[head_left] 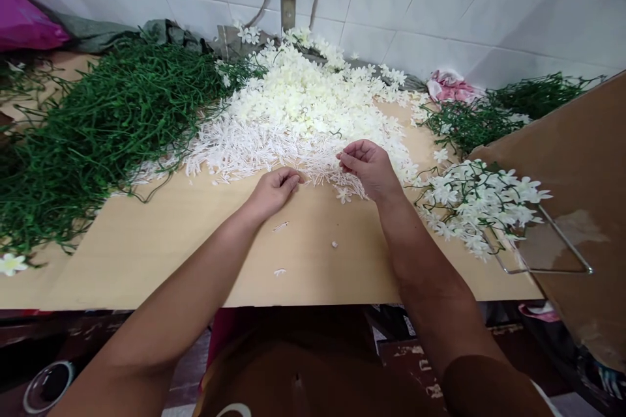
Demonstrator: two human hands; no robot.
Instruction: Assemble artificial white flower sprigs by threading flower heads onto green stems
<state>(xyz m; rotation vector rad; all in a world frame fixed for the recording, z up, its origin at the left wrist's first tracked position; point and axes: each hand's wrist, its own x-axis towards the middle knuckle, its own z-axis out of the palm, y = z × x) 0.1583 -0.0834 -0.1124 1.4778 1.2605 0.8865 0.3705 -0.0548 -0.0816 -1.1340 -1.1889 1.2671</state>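
My left hand point(274, 187) rests on the wooden table point(161, 241) at the near edge of a spread of thin white plastic stamen pieces point(244, 146), fingers curled and touching them. My right hand point(368, 166) hovers over the same spread, fingers pinched together on something small that I cannot make out. Behind lies a big heap of cream artificial flower heads point(306, 94). Assembled green stems with white flowers point(476, 199) lie to the right of my right hand.
A large pile of bare green plastic stems point(92, 124) fills the left of the table. More green stems point(508, 107) lie at the back right. A cardboard box point(587, 163) with a wire frame point(552, 254) stands at right. White tiled wall behind.
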